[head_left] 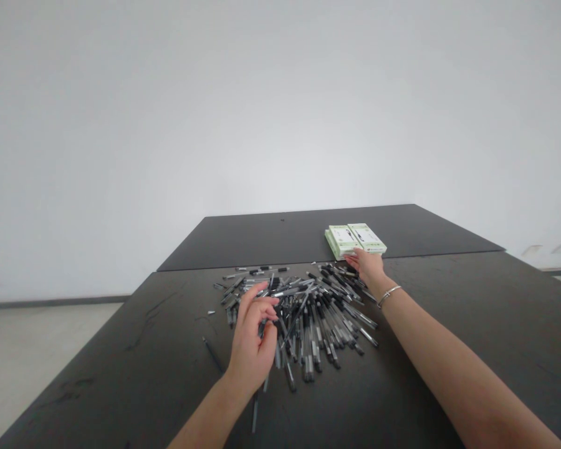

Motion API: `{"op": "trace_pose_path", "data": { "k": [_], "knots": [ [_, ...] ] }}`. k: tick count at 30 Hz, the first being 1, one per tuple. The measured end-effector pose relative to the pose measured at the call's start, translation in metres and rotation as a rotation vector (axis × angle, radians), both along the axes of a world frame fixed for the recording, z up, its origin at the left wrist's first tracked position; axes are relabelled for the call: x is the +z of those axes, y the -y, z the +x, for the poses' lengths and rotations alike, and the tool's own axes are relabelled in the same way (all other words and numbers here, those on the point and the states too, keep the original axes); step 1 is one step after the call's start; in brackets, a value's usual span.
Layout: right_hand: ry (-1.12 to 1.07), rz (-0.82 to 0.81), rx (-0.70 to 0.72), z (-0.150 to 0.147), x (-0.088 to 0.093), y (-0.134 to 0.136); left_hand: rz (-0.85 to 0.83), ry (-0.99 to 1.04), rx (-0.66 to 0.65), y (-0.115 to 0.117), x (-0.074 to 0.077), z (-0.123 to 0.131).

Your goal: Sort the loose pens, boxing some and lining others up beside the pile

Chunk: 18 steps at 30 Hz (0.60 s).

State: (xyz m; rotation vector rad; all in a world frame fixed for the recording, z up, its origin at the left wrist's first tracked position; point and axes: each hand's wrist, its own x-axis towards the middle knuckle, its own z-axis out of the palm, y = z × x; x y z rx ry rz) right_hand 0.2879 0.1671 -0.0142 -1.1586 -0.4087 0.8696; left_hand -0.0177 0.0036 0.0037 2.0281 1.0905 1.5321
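Green boxes (355, 240): two; black pens (308, 312): uncountable heap.

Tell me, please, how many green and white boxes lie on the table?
2. One box lies just beyond the pen pile, at the right hand's fingertips; the other box touches its right side. More may be hidden beneath them.

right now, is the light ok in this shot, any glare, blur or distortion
Head view: soft, even light, with the wall washed out pale; only faint shadows under the left hand and right hand; a dull sheen on the dark table; wide-lens stretch splays the table edges; the pile of pens is small and soft, and print on the green boxes is unreadable.
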Motion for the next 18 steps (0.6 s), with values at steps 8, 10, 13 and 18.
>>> {"op": "trace_pose_path", "data": {
  "k": [8, 10, 13, 18],
  "knots": [
    [-0.017, -0.096, 0.046, -0.0015, 0.0001, -0.0005, 0.023, -0.016, 0.009, -0.0008, 0.0014, 0.0007],
    [-0.018, -0.115, 0.038, -0.0009, -0.0005, -0.0019, 0.026, -0.019, 0.01, -0.0005, 0.0012, 0.0005],
    [-0.008, -0.138, 0.003, 0.0006, -0.0014, -0.0034, 0.024, -0.019, 0.005, -0.0001, 0.0008, 0.0004],
    [0.024, -0.172, -0.032, 0.002, -0.0019, -0.0041, 0.012, -0.008, 0.0, -0.0003, 0.0003, 0.0001]
  ]
}}
